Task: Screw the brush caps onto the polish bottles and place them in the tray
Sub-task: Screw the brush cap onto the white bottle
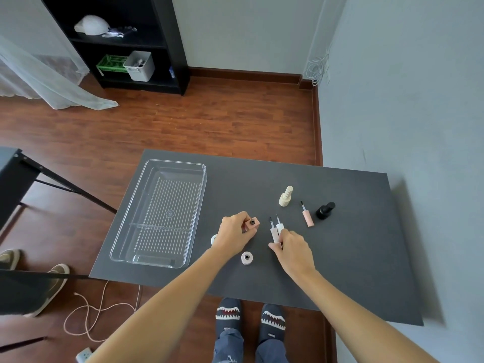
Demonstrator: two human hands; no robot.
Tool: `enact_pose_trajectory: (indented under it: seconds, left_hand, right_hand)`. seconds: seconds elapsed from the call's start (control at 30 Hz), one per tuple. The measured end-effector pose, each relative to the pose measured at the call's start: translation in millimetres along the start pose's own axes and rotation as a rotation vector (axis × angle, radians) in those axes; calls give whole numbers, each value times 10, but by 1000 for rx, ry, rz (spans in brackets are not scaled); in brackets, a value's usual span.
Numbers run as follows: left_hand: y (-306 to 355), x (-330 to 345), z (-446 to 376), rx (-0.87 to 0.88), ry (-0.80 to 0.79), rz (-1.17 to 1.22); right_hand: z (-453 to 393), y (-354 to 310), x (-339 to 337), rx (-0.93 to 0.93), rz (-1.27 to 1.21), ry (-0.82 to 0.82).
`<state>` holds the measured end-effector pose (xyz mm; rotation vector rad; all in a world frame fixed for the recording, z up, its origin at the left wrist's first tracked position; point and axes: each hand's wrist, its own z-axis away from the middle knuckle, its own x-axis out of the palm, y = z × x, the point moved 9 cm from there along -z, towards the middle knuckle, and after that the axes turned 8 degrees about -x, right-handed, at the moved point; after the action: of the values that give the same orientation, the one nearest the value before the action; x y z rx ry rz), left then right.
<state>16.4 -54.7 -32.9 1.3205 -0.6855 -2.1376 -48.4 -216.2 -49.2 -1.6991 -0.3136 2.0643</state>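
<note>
My left hand [234, 235] grips an open square pink polish bottle [252, 224] standing on the dark table [340, 258]. My right hand [292, 248] rests its fingers on two brush caps lying side by side, one pale pink [273, 233] and one white [280, 227]; whether it grips them I cannot tell. A round pale open bottle [247, 258] stands near the front. Another white bottle [213, 239] is mostly hidden behind my left wrist. A third pink brush cap [307, 215] lies to the right. The clear tray [162, 213] sits on the left, with nothing in it.
A capped cream bottle [286, 196] and a capped black bottle [325, 210] stand at the back right. A grey wall runs along the right. My feet are below the table's front edge. A black stand, a cable and another person's shoes are to the left.
</note>
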Motion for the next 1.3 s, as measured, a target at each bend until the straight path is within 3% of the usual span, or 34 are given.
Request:
enact_pose_trajectory:
  seconds: [0.2, 0.37, 0.5, 0.8, 1.1, 1.3]
  left_hand:
    - [41, -107, 55, 19, 29, 67]
    - [223, -307, 132, 67, 64, 172]
    - [415, -538, 154, 102, 96, 242]
    - [932, -952, 141, 210, 136, 255]
    - [355, -207, -3, -29, -41, 38]
    - [132, 90, -119, -79, -79, -76]
  right_hand:
    - [-22, -13, 48, 81, 72, -38]
    - [69, -46, -171, 78, -198, 58]
    - [147, 0, -598, 94, -466, 98]
    - [65, -93, -1708, -22, -557, 264]
    - [153, 103, -1337, 52, -561, 231]
    - [164, 223, -1212, 92, -546, 224]
